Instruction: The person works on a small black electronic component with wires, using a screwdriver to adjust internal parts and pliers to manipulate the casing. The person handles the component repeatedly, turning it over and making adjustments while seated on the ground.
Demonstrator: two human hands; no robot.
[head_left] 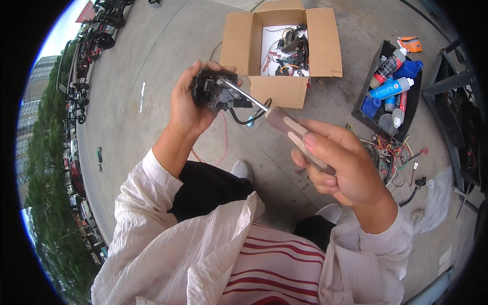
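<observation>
In my left hand [190, 101] I grip a small black plastic part [206, 91] with a black cable trailing from it; its exact kind does not show. My right hand [343, 162] is wrapped round the brown and beige handle of a screwdriver [300, 134]. The metal shaft points up and left, and its tip reaches into or against the black part. From here I cannot make out what the tip touches. A thin red wire [225, 137] hangs below my left hand.
Ahead on the concrete stands an open cardboard box [244, 51] holding cables and parts. A black bin [363, 96] of bottles is at the right, with a tangle of wires [389, 157] nearer me. Dark metal framework [452, 84] stands at far right; parked motorbikes [81, 94] line the left.
</observation>
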